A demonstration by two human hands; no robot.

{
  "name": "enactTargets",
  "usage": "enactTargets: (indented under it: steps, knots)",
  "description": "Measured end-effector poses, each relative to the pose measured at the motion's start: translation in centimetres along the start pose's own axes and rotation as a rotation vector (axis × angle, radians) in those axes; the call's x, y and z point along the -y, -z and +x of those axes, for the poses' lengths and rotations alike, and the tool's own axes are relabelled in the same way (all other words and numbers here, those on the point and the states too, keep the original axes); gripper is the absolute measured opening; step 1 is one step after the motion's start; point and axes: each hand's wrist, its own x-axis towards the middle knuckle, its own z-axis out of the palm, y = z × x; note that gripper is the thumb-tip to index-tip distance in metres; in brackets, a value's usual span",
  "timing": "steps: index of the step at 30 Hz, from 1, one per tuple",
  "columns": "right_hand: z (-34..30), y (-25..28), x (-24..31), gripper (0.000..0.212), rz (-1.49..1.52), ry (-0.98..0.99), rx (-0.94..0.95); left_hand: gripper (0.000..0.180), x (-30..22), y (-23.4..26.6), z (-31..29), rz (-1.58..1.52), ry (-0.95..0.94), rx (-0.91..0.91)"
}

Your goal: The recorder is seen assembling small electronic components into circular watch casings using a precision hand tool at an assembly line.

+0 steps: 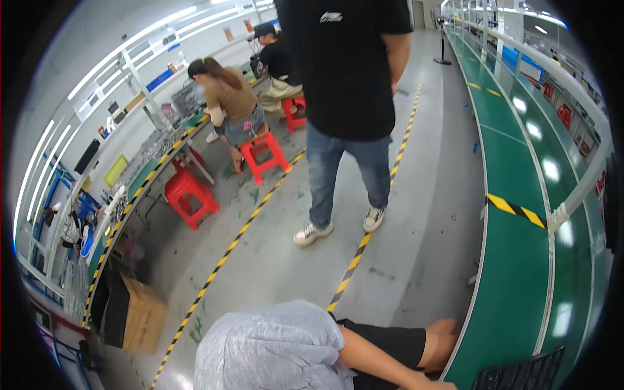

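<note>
My left arm, in a grey short sleeve [279,344], reaches across the bottom toward the green belt [504,279] on the right. At the lower edge, my left hand [430,384] is mostly cut off beside the belt's near edge, and its fingers do not show. Close to it, a black ribbed tray [520,373] lies on the belt, partly out of the picture. I cannot make out whether the hand touches the tray or holds anything. My right hand is out of view. My bent legs in black shorts [383,338] point toward the belt.
A person in a black shirt [351,71] stands in the aisle. Two people sit at the left workbench [146,179], which has a striped edge. Red stools [188,195] and a cardboard box [144,316] stand on that side. A white post [582,188] rises beside the belt.
</note>
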Motion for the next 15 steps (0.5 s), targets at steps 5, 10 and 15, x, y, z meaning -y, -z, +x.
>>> enactTargets:
  steps: [5, 10, 15]
  knots:
    - [0.2, 1.2, 0.4, 0.017, 0.110, 0.015, 0.047, 0.031, 11.3, 5.9, -2.8, 0.230, 0.381, -0.142]
    - [0.8, 1.8, -4.1, 0.016, 0.148, 0.045, 0.120, 0.034, 13.7, 5.2, -6.8, 0.344, 0.590, -0.260]
    - [0.6, 2.6, -4.7, 0.016, 0.141, 0.084, 0.192, 0.041, 5.2, 8.4, -3.6, 0.328, 0.539, -0.248]
